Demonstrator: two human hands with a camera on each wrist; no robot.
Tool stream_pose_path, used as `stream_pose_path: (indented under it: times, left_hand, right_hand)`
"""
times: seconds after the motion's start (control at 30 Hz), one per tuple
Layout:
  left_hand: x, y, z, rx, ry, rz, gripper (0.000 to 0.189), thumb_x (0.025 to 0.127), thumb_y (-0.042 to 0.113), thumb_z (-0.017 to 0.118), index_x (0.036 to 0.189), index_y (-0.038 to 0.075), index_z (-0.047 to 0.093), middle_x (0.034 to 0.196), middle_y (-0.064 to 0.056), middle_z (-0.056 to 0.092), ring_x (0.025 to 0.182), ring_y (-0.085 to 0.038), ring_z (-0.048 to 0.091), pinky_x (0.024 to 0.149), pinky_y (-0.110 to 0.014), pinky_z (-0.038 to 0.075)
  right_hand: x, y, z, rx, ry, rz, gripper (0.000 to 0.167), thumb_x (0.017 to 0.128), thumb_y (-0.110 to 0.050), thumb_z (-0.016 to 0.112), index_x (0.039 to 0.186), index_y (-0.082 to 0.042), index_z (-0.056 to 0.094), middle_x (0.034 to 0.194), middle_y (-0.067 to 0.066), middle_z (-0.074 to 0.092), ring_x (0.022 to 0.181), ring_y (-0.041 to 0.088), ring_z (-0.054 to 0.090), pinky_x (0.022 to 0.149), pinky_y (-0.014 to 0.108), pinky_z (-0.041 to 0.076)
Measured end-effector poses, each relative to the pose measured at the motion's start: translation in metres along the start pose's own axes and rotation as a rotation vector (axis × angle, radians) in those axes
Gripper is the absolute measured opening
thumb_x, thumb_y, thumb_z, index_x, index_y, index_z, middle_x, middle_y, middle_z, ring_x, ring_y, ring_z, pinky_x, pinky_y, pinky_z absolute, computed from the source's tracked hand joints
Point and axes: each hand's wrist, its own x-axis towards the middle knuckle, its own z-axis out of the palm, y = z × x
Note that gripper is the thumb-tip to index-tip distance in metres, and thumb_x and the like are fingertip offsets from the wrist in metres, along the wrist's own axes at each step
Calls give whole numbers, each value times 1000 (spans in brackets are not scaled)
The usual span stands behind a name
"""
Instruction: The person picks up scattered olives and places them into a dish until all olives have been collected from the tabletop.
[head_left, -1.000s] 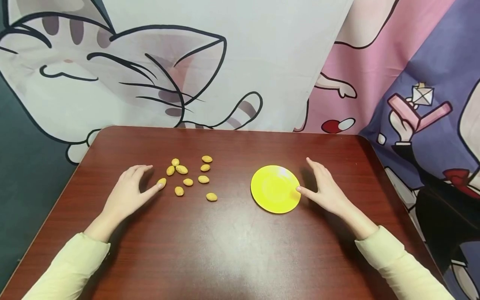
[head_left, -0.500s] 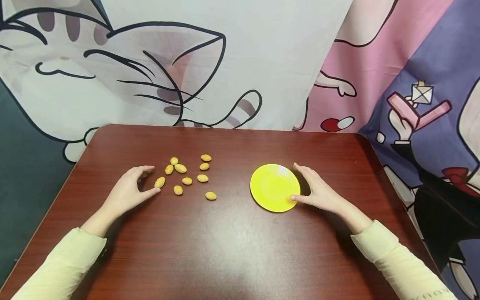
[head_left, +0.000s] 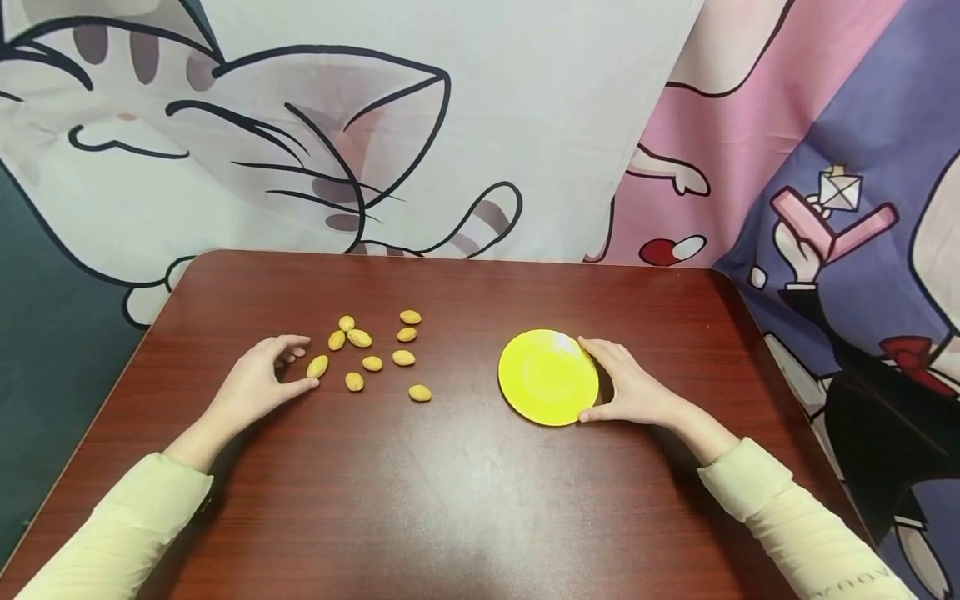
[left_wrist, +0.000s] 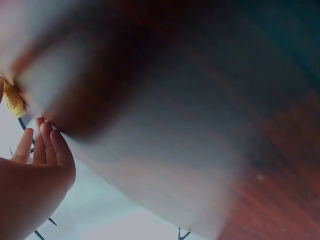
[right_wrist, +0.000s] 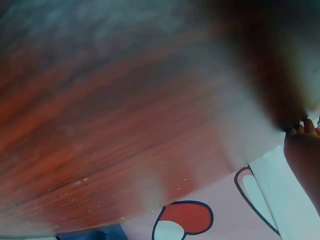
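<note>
Near my left hand [head_left: 258, 375] lies a yellow oval, nut-like piece [head_left: 317, 367]. The thumb tip touches or nearly touches its near end, and the fingers arch beyond it, apart from it. In the left wrist view the yellow piece [left_wrist: 14, 102] shows at the left edge, close to the fingers [left_wrist: 59, 150]. My right hand [head_left: 633, 387] holds a round yellow plate [head_left: 549, 379] by its right rim, thumb at the near side and fingers at the far side. The plate lies flat on the table. In the right wrist view only part of the hand [right_wrist: 305, 155] shows.
Several more yellow pieces [head_left: 372, 363] lie scattered between the left hand and the plate. The brown table [head_left: 450, 500] ends at a back edge. Behind it hang a white cat-print cloth [head_left: 525, 100] and a pink and purple cloth [head_left: 787, 125].
My right hand has moved left and its thumb and fingers have come to the plate's rim. My left thumb has shifted from upon the nearest piece to its near end; the fingers have bent a little.
</note>
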Motion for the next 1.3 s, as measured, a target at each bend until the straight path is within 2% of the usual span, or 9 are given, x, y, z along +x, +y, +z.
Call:
stream_pose_path:
  times: [0.33, 0.4, 0.47, 0.57, 0.63, 0.83, 1.0, 1.1, 1.3]
  left_hand:
    - [0, 3, 2, -16, 24, -29, 55, 85, 13, 89, 131, -5, 65, 110, -22, 72, 104, -40, 68, 93, -54, 53]
    - [1, 4, 2, -21, 32, -38, 52, 85, 12, 89, 129, -3, 67, 109, -20, 72, 102, -38, 69, 91, -47, 54]
    - [1, 4, 2, -27, 39, -46, 46, 86, 12, 88, 125, -2, 69, 105, -18, 74, 98, -33, 70, 88, -33, 55]
    - [2, 6, 2, -44, 43, -58, 35, 87, 9, 87, 118, 0, 73, 98, -14, 75, 89, -24, 69, 79, -16, 50]
    - [2, 6, 1, -57, 38, -66, 29, 87, 8, 86, 113, 1, 75, 95, -12, 75, 85, -16, 67, 75, -11, 48]
    - [2, 8, -1, -77, 29, -85, 21, 89, 7, 82, 109, 0, 76, 93, -12, 76, 81, -3, 62, 73, -10, 48]
    - [4, 10, -2, -106, 32, -106, 20, 93, 14, 79, 109, 2, 77, 93, -11, 76, 77, 6, 59, 72, -8, 47]
    - [6, 13, 0, -126, 31, -108, 21, 94, 15, 78, 109, 1, 77, 94, -12, 77, 77, 8, 58, 72, -7, 48]
    - [12, 22, 4, -184, 41, -103, 23, 93, 8, 77, 114, -2, 75, 103, -19, 78, 80, 13, 57, 74, -6, 49]
  right_hand:
    - [1, 3, 3, 36, 10, -6, 122, 67, -37, 101, 162, 0, 35, 154, 22, 45, 142, 43, 35, 112, 70, 39]
    - [1, 4, 3, 44, 17, -8, 122, 66, -35, 101, 162, 0, 35, 154, 22, 45, 141, 43, 35, 111, 69, 40]
    - [1, 6, 4, 52, 23, -11, 122, 66, -35, 102, 162, -1, 35, 153, 22, 45, 141, 43, 35, 110, 69, 39]
    - [1, 8, 6, 64, 32, -15, 121, 65, -34, 102, 161, -1, 36, 153, 22, 45, 140, 44, 34, 109, 70, 37]
    - [1, 10, 7, 70, 38, -15, 121, 65, -34, 102, 161, -1, 36, 153, 22, 45, 140, 44, 34, 109, 70, 36]
    - [1, 10, 8, 88, 42, -8, 120, 65, -32, 102, 161, -1, 36, 153, 22, 44, 140, 42, 34, 110, 66, 35]
    - [0, 11, 9, 100, 41, 1, 120, 65, -32, 102, 162, -2, 36, 154, 21, 43, 141, 41, 33, 111, 65, 34]
    - [0, 12, 9, 97, 46, -6, 120, 65, -31, 102, 161, -2, 36, 154, 22, 44, 140, 42, 34, 110, 65, 34]
    - [2, 12, 9, 94, 49, -16, 120, 65, -33, 102, 160, -2, 37, 152, 22, 45, 139, 44, 34, 109, 65, 34]
